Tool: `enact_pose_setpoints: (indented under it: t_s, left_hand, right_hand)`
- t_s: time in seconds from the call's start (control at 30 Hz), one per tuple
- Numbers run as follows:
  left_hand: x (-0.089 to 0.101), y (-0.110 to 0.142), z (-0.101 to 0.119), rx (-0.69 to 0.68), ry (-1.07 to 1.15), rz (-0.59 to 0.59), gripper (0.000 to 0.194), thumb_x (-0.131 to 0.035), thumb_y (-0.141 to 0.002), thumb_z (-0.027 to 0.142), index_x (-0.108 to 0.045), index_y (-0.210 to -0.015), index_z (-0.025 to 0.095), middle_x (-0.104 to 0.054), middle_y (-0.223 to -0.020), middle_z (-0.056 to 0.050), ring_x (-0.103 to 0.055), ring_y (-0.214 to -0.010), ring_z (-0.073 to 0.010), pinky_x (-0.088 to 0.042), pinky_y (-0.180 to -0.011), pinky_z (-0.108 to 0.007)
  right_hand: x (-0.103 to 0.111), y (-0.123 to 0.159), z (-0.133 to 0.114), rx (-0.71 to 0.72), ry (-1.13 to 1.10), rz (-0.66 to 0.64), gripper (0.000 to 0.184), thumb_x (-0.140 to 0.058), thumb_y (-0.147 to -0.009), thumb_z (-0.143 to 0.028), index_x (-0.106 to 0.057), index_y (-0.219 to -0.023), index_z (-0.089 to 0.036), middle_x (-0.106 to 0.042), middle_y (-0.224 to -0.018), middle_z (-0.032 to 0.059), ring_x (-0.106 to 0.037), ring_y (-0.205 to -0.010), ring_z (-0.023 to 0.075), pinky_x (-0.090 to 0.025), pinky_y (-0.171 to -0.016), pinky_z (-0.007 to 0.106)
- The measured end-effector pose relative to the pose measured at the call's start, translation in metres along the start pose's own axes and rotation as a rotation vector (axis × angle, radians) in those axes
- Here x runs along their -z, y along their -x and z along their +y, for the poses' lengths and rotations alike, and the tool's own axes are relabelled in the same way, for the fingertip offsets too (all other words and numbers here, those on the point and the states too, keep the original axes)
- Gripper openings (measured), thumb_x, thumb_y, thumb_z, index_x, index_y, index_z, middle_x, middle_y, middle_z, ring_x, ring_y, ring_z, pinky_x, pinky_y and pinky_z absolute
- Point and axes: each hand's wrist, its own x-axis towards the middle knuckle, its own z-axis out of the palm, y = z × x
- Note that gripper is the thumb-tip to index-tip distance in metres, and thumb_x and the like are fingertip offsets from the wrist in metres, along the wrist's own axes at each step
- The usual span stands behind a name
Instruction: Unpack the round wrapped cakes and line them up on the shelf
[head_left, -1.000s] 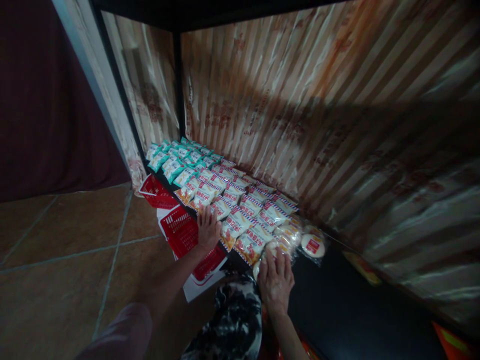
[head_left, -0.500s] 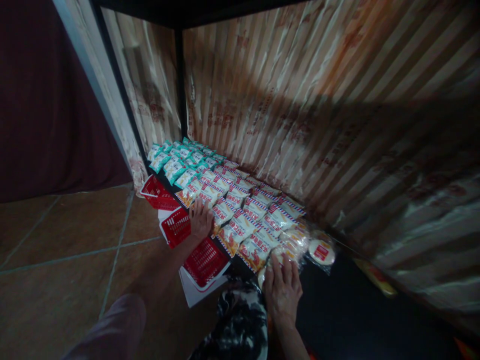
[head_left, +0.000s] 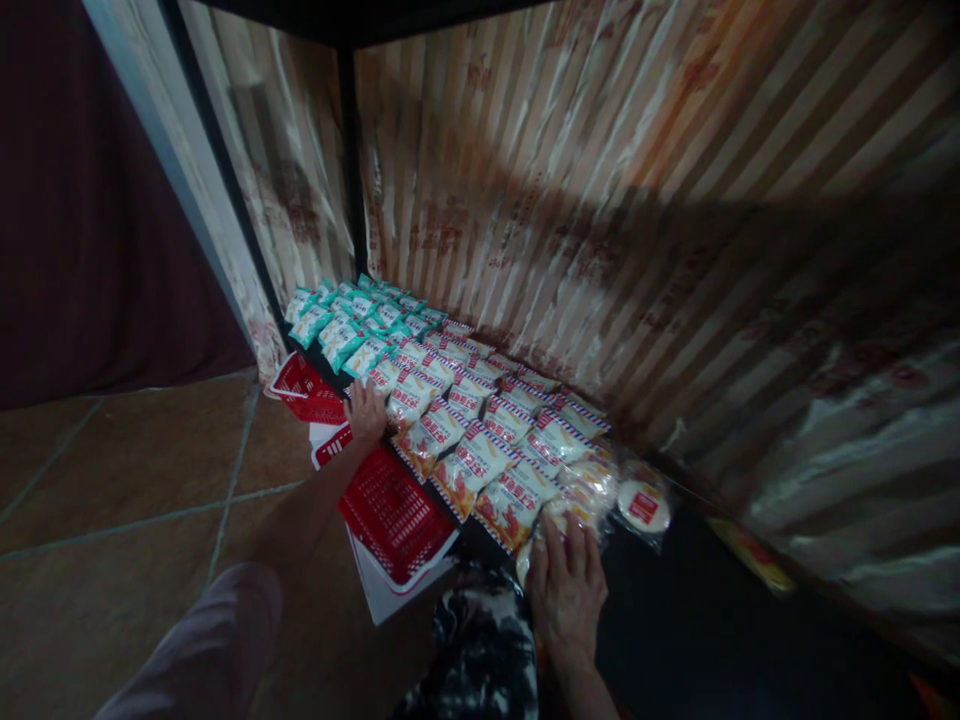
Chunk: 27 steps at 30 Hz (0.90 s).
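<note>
My left hand (head_left: 366, 412) rests on the front edge of the shelf with its fingers outstretched, touching the nearest of the white snack bags with red lettering (head_left: 471, 462). Flat on the clear-wrapped round breads (head_left: 581, 497) lies my right hand (head_left: 568, 585), its fingers extended and partly covering them. One more wrapped round bread with a red label (head_left: 643, 505) sits just to its right. Teal snack packets (head_left: 341, 340) fill the far left end, beyond the white bags. Both hands appear to hold nothing.
Red plastic baskets (head_left: 397, 520) stand below the shelf's front edge, the far one (head_left: 306, 390) near the corner post. Corrugated, plastic-covered panels (head_left: 465, 180) back the black shelf (head_left: 675, 620). A yellow packet (head_left: 750, 555) lies against the back at right.
My left hand has slid left along the front row of white bags, toward the teal packets, uncovering bags behind it. My right hand has stayed almost in place on the wrapped breads.
</note>
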Motion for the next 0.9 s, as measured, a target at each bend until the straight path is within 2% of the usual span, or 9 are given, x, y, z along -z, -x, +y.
enact_pose_setpoints:
  t_s: [0.1,0.23,0.33,0.53,0.67,0.8,0.9]
  left_hand:
    - [-0.002,-0.002,-0.006,-0.049,0.068,-0.019,0.057,-0.03,-0.095,0.047,-0.047,-0.132,0.007,-0.037,-0.144,-0.024,-0.025,-0.14,-0.0319,-0.023,-0.111,-0.056]
    - [-0.004,-0.003,-0.008,-0.095,0.114,0.005,0.059,-0.02,-0.097,0.043,-0.044,-0.133,0.003,-0.039,-0.143,-0.023,-0.019,-0.142,-0.0288,-0.017,-0.115,-0.052]
    - [-0.006,-0.005,-0.008,-0.113,0.158,-0.001,0.061,-0.016,-0.097,0.043,-0.044,-0.134,0.004,-0.04,-0.143,-0.021,-0.022,-0.141,-0.0273,-0.02,-0.115,-0.049]
    - [-0.009,-0.008,-0.011,-0.099,0.177,-0.014,0.062,-0.019,-0.096,0.047,-0.046,-0.132,0.005,-0.039,-0.144,-0.022,-0.024,-0.141,-0.0287,-0.019,-0.115,-0.05]
    - [-0.008,-0.004,-0.013,-0.159,0.157,-0.028,0.06,-0.021,-0.096,0.046,-0.041,-0.135,0.004,-0.032,-0.147,-0.024,-0.019,-0.142,-0.0288,-0.02,-0.114,-0.053]
    - [-0.004,-0.001,-0.014,-0.264,0.168,-0.093,0.057,-0.022,-0.096,0.045,-0.039,-0.137,0.009,-0.039,-0.144,-0.02,-0.021,-0.142,-0.0263,-0.021,-0.114,-0.052]
    - [0.0,-0.001,-0.012,-0.267,0.157,-0.105,0.058,-0.024,-0.096,0.047,-0.039,-0.138,0.01,-0.038,-0.145,-0.021,-0.02,-0.142,-0.0275,-0.021,-0.112,-0.054]
  right_hand:
    - [0.001,-0.001,-0.001,-0.011,-0.01,-0.006,0.042,-0.037,-0.094,-0.029,-0.047,-0.133,-0.019,-0.04,-0.143,0.0134,-0.029,-0.136,0.0325,-0.032,-0.104,0.053]
    - [0.001,-0.001,0.0,0.006,-0.015,-0.011,0.041,-0.039,-0.094,-0.028,-0.049,-0.131,-0.017,-0.041,-0.142,0.0146,-0.029,-0.136,0.0326,-0.031,-0.105,0.053]
    - [0.001,0.0,0.0,-0.001,-0.005,-0.007,0.041,-0.038,-0.094,-0.029,-0.049,-0.131,-0.017,-0.04,-0.143,0.0146,-0.027,-0.137,0.033,-0.032,-0.104,0.053]
    - [0.002,-0.001,-0.001,0.002,0.01,-0.001,0.041,-0.038,-0.094,-0.029,-0.047,-0.132,-0.018,-0.039,-0.144,0.0145,-0.028,-0.137,0.033,-0.033,-0.103,0.052]
    - [0.002,-0.001,-0.001,0.006,0.012,-0.01,0.039,-0.039,-0.093,-0.029,-0.051,-0.128,-0.017,-0.041,-0.142,0.0144,-0.029,-0.136,0.032,-0.033,-0.103,0.051]
    - [0.003,-0.001,-0.002,-0.004,0.014,-0.014,0.039,-0.037,-0.094,-0.03,-0.052,-0.127,-0.016,-0.039,-0.143,0.0141,-0.028,-0.136,0.032,-0.033,-0.103,0.051]
    - [0.004,0.0,-0.004,-0.024,0.03,-0.037,0.039,-0.036,-0.095,-0.031,-0.052,-0.127,-0.016,-0.039,-0.144,0.0141,-0.026,-0.137,0.0315,-0.033,-0.103,0.05]
